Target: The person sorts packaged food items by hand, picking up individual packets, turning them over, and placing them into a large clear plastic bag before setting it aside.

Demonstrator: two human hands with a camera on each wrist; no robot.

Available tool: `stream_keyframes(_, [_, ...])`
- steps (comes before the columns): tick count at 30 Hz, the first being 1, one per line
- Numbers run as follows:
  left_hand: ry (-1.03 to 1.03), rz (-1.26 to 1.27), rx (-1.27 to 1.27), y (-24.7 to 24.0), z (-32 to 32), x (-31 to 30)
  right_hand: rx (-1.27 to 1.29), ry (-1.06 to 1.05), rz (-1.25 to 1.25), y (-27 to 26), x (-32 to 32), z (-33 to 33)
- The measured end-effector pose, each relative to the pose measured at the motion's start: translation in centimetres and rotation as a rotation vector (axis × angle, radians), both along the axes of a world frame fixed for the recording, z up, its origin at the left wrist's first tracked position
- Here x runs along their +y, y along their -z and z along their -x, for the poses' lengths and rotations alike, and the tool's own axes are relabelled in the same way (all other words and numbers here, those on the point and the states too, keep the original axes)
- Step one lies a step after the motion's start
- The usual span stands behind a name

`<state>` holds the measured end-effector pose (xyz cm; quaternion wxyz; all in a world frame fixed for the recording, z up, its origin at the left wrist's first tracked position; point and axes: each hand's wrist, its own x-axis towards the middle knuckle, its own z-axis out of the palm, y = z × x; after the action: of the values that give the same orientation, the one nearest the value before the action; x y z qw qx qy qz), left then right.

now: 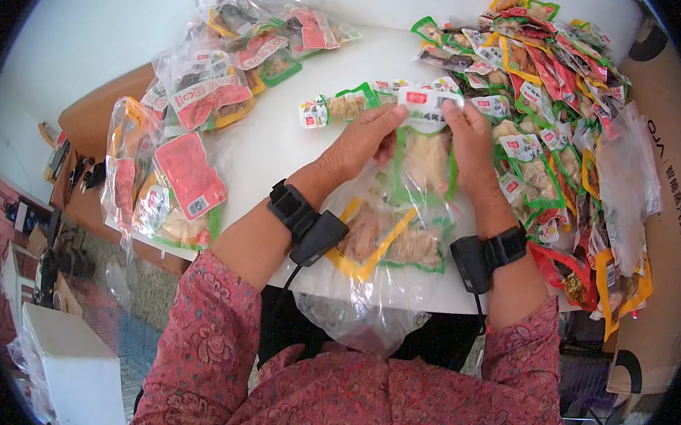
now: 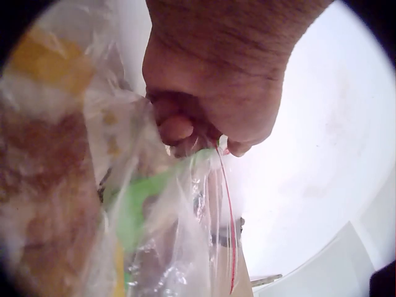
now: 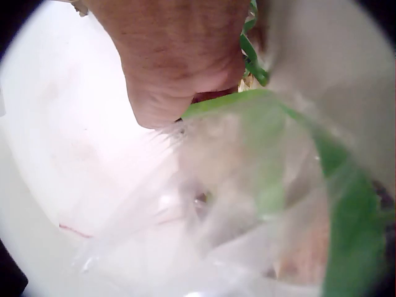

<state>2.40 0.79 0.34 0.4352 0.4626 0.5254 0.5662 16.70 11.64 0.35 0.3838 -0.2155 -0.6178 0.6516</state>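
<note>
In the head view my left hand [image 1: 355, 144] and right hand [image 1: 473, 148] pinch the top of a clear zip bag [image 1: 364, 321] from either side. Between the thumbs is a green-edged food packet [image 1: 425, 163] with a white label and pale contents. Lower in the bag lie a yellow-edged packet [image 1: 361, 231] with brown contents and a green-edged packet [image 1: 414, 248]. The left wrist view shows the bag's red zip line [image 2: 230, 229] hanging below the curled fingers. In the right wrist view, clear film stretches down from the thumb over a green packet edge [image 3: 352, 204].
A large heap of loose food packets [image 1: 536, 80] covers the right side of the white table [image 1: 261, 151]. Filled clear bags [image 1: 205, 88] sit at the back left. Another green-edged packet [image 1: 341, 107] lies beyond the hands. A cardboard box [image 1: 680, 268] stands at the right.
</note>
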Motion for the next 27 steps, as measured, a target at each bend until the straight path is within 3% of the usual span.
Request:
stream_keyframes(2, [0.033, -0.045, 0.008, 0.1, 0.8, 0.4, -0.083, 0.31, -0.433, 0.3, 0.9, -0.2])
stream_keyframes(4, [0.068, -0.092, 0.015, -0.3, 0.8, 0.3, -0.116, 0.345, -0.362, -0.3, 1.2, -0.7])
stream_keyframes(6, [0.116, -0.179, 0.232, -0.6, 0.7, 0.0, -0.024, 0.555, -0.454, -0.5, 1.9, -0.8])
stream_keyframes(7, [0.116, -0.178, 0.229, -0.5, 0.7, -0.1, -0.004, 0.547, -0.417, 0.0, 2.8, -0.9])
stream_keyframes(8, [0.105, -0.272, 0.435, -0.5, 0.7, -0.2, -0.006, 0.546, -0.417, 0.3, 3.3, -1.0])
stream_keyframes(12, [0.105, -0.443, 0.97, -1.5, 1.4, -0.4, 0.054, 0.362, -0.336, 0.6, 3.0, -0.5])
stream_keyframes(14, [0.049, -0.476, 0.989, -1.8, 1.3, -0.5, 0.103, 0.254, -0.272, 0.6, 2.3, -0.2])
stream_keyframes(16, [-0.012, -0.506, 1.008, -1.8, 1.5, -0.6, 0.088, -0.053, 0.05, 0.0, 1.2, -0.3])
stream_keyframes(18, [-0.075, -0.509, 1.074, -1.7, 1.6, -0.5, 0.088, -0.11, 0.06, 0.1, 0.4, 0.1])
stream_keyframes(20, [-0.098, -0.521, 1.073, -1.5, 1.7, -0.4, -0.086, -0.32, 0.168, -0.3, -0.6, -0.2])
stream_keyframes(22, [-0.123, -0.53, 1.071, -1.3, 2.0, -0.3, -0.198, -0.421, 0.077, 0.2, -0.2, -0.5])
stream_keyframes(24, [-0.128, -0.395, 1.009, -1.3, 2.3, -0.2, -0.453, -0.515, -0.351, 0.0, -0.5, -1.2])
stream_keyframes(27, [-0.126, -0.369, 0.981, -1.3, 2.5, -0.3, -0.502, -0.589, -0.234, -1.5, -1.4, -1.4])
